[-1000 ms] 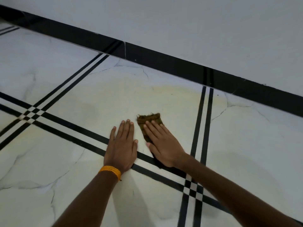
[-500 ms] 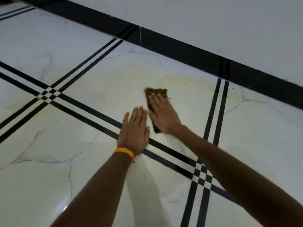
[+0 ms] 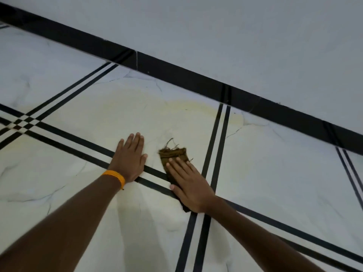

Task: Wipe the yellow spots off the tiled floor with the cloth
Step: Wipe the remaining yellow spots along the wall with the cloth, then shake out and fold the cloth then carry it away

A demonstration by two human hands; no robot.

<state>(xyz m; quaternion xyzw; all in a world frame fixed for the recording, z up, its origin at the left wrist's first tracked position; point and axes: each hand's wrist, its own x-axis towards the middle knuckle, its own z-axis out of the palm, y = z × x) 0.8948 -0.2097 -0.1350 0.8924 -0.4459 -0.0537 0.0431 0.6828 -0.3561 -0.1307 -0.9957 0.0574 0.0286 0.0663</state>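
While the left hand lies flat on the floor with fingers together, holding nothing, the right hand presses palm-down, fingers stretched out, on a brown cloth. That cloth lies across the black double stripe, its frayed end poking out past the fingertips. Faint yellow stains sit farther off, near the black skirting. An orange band circles the left wrist.
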